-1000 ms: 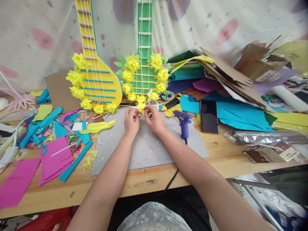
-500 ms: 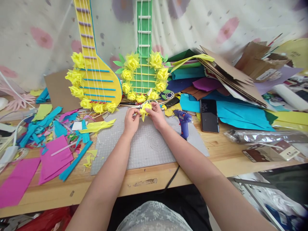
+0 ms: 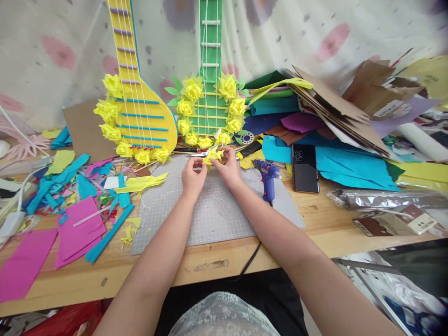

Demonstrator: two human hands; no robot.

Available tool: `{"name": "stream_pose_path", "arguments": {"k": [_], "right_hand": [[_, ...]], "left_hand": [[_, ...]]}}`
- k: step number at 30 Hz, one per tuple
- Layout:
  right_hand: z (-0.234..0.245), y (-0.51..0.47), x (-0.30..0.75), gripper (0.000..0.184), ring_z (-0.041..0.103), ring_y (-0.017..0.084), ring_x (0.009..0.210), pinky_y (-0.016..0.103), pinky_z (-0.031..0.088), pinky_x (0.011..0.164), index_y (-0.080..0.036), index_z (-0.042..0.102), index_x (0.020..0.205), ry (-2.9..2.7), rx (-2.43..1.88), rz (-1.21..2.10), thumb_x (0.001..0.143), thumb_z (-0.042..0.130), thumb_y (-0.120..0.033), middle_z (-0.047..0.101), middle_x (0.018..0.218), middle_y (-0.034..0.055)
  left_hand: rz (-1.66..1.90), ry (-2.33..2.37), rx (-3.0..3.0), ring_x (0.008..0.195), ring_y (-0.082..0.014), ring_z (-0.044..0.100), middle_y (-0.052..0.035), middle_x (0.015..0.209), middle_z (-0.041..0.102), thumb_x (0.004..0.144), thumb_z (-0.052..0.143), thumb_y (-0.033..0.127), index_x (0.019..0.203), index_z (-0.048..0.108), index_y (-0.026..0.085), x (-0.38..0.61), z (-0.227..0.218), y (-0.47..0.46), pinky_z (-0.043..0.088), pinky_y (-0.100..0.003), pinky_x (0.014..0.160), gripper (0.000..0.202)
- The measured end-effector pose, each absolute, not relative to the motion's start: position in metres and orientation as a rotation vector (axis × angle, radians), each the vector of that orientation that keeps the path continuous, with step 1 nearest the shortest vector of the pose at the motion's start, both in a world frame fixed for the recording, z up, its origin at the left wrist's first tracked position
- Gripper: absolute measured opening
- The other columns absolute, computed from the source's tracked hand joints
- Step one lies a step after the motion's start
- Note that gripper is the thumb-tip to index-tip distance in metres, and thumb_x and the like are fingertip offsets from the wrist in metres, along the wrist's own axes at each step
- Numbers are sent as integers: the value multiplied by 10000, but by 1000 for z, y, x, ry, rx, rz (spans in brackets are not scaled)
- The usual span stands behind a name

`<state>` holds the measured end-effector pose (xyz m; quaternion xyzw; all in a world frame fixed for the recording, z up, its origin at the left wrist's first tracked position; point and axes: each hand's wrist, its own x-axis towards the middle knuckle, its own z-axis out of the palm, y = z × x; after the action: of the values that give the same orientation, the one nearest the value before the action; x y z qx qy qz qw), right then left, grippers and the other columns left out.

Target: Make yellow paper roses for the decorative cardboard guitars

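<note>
Left hand (image 3: 194, 176), one: fingertips narrowed to a pinch at the near edge of a yellow paper flower (image 3: 214, 157). Right hand (image 3: 229, 170), one: thumb and fingers pinching its other side. Flower, one, between both hands, over the far part of one grey cutting mat (image 3: 213, 210). Around: glue gun (image 3: 269, 179), blue, one; phone (image 3: 305, 169), one; guitar-shaped pieces (image 3: 154, 122), two, yellow and green.

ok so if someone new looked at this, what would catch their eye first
Probably the two stringed guitar shapes standing at the back: the yellow guitar and, to its right, the green guitar, both trimmed with bright yellow flowers. Next might be the small yellow piece in the right hand, with the left hand close beside it, near the far edge of the grey mat.
</note>
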<state>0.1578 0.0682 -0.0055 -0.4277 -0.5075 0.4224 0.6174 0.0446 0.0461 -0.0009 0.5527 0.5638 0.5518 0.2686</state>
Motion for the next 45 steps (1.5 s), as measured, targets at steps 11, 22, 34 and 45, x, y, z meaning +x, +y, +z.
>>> {"name": "stream_pose_path", "arguments": {"k": [11, 22, 34, 45], "right_hand": [[-2, 64, 157, 343, 503, 105, 795, 222, 476, 631, -240, 387, 956, -1296, -1015, 874, 669, 573, -240, 462, 961, 16], [-3, 63, 159, 326, 485, 118, 824, 224, 465, 623, -244, 403, 959, -1379, -1033, 802, 672, 556, -228, 475, 960, 16], [-1, 62, 160, 343, 489, 133, 867, 223, 461, 613, -237, 407, 995, -1370, -1107, 737, 685, 552, -235, 486, 999, 38], [-3, 66, 162, 336, 509, 149, 903, 307, 448, 806, -226, 399, 985, -1324, -1102, 714, 681, 541, -224, 505, 987, 46]], "left_hand": [[1522, 1420, 1228, 658, -116, 567, -22, 734, 605, 702, 545, 276, 761, 593, 175, 45, -8, 55, 479, -220, 565, 126], [1432, 1416, 1211, 653, -127, 581, -28, 730, 610, 682, 583, 315, 758, 593, 177, 43, -7, 53, 476, -227, 521, 158], [1387, 1292, 1082, 665, -150, 626, -15, 675, 619, 587, 689, 331, 750, 569, 160, 40, -2, 53, 496, -237, 511, 264], [1330, 1232, 991, 666, -155, 642, -26, 711, 641, 573, 717, 331, 755, 607, 150, 37, 6, 51, 512, -245, 528, 280]]}}
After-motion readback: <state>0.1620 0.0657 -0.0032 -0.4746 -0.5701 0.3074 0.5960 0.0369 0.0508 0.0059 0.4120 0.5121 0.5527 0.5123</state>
